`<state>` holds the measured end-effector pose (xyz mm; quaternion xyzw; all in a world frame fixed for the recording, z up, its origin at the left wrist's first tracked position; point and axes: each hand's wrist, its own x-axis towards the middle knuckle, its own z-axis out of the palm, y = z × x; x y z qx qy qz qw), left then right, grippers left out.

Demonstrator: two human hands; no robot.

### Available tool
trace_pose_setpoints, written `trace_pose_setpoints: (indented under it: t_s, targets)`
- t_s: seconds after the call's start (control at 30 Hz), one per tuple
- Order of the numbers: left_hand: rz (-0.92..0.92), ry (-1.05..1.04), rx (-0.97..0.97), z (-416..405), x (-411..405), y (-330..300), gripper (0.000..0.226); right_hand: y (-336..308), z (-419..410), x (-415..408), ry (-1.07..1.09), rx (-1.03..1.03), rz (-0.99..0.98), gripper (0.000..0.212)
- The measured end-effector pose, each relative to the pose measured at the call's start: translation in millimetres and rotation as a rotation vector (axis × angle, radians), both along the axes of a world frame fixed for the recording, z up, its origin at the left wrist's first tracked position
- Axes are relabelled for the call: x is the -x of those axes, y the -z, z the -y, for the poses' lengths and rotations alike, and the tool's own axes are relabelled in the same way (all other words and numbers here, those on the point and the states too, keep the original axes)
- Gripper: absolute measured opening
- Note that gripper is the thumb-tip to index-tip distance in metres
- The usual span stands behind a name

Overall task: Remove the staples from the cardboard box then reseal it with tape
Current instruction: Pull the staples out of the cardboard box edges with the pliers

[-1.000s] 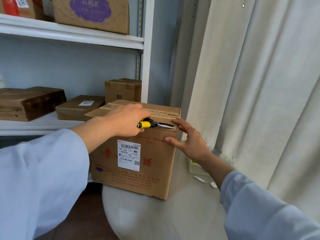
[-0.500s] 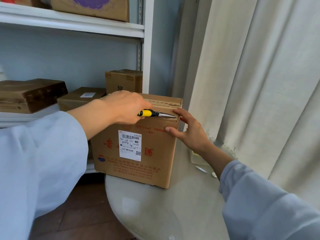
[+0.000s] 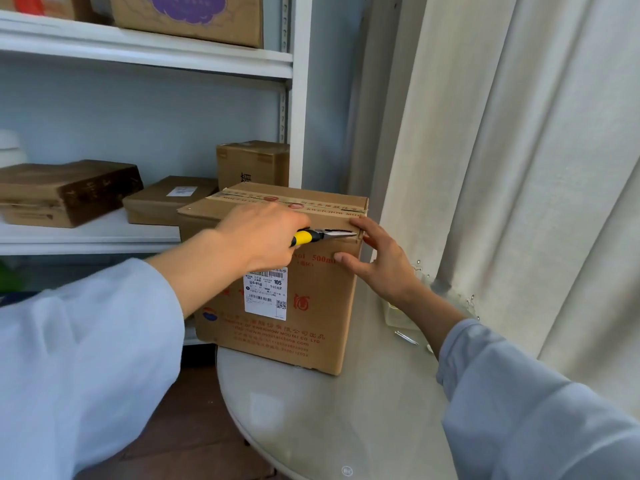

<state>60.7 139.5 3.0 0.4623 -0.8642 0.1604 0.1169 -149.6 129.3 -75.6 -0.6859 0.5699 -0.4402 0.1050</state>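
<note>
Brown cardboard box (image 3: 322,306) stood on round grey worktop (image 3: 346,420) beside shelf. Yellow-handled needle-nose pliers (image 3: 323,235) gripped in left hand (image 3: 259,233) — tips laid at box's upper right edge. Right hand (image 3: 377,261) spread wide, fingers pressed flat against box corner.

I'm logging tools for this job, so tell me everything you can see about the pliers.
The pliers are needle-nosed, with a yellow-and-black handle and slim grey metal tips. The left hand grips the handle, hiding most of it. They lie almost level, tips at the cardboard box top front edge, near the right hand fingers.
</note>
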Motion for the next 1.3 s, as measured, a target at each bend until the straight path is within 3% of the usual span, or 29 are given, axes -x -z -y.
trace_pose_setpoints:
  t_s: [0.27,0.37,0.5,0.83,1.3]
  targets:
    - [-0.077,-0.248,0.073,-27,22,26,0.039,1,2,-1,0.002,0.012,0.014,0.067]
    - [-0.085,-0.254,0.072,-33,26,37,0.056,2,2,-1,-0.006,0.019,0.019,0.067]
    - [-0.104,-0.199,0.015,-22,13,26,0.064,1,1,-2,-0.02,0.013,0.026,0.067]
    - [0.168,0.008,-0.089,23,-3,-30,0.063,-1,1,0,-0.023,0.02,0.016,0.068]
    - [0.151,0.196,-0.182,55,-6,-23,0.059,3,4,4,-0.033,0.027,0.022,0.067]
